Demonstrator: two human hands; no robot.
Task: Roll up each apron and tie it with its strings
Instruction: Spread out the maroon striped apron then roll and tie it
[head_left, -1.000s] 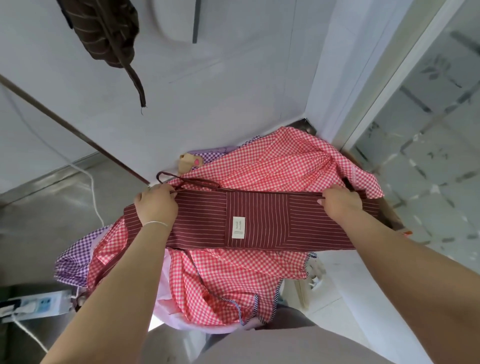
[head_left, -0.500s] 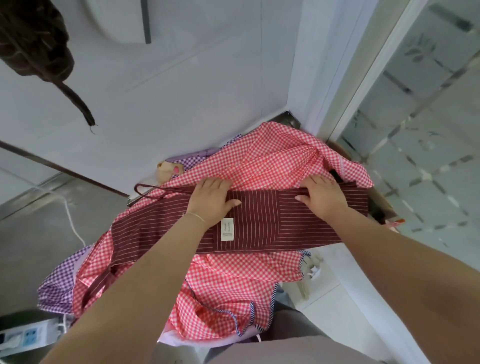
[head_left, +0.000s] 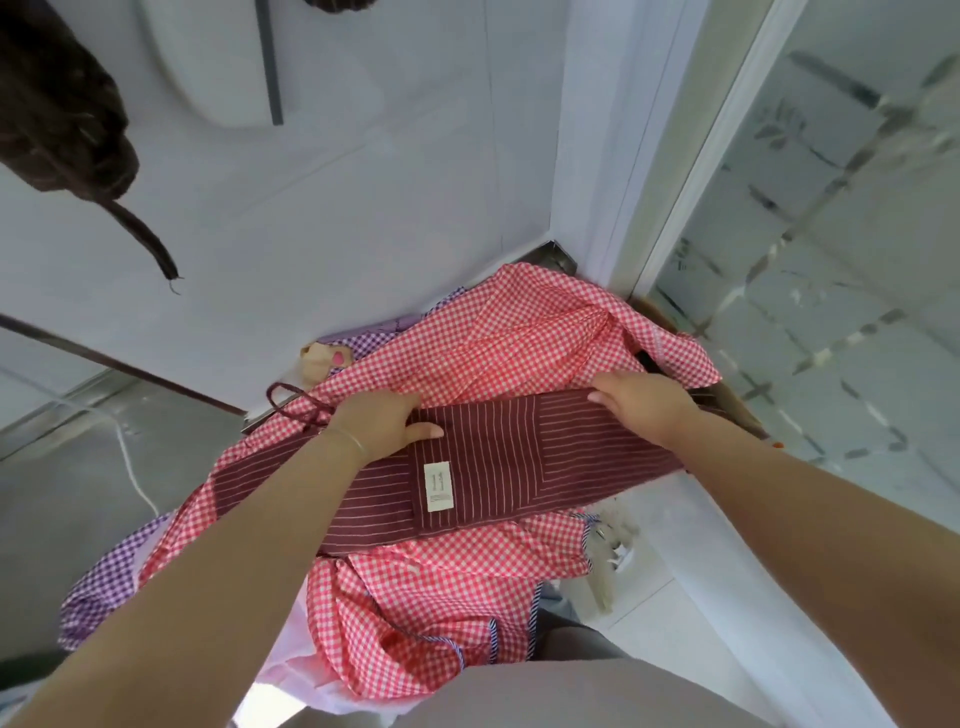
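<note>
A maroon striped apron (head_left: 498, 462), folded into a long band with a white label (head_left: 437, 487), lies across a pile of red gingham aprons (head_left: 498, 338). My left hand (head_left: 382, 423) rests on the band's far edge near its middle, fingers laid over the fold and thumb flat on the cloth. My right hand (head_left: 641, 408) grips the same far edge toward the right end, fingers curled over it. The apron's dark string (head_left: 296, 402) loops out to the left behind my left wrist.
Purple gingham aprons (head_left: 104, 577) stick out at the left of the pile. A white wall stands behind, a frosted glass door (head_left: 831, 260) to the right. A dark striped apron (head_left: 62, 119) hangs at the top left. A white cable (head_left: 132, 473) runs along the grey floor.
The view has tilted; the pile sits a little lower in frame. My left hand went from the band's left end to its middle a second ago and has stayed there. The right hand holds its place.
</note>
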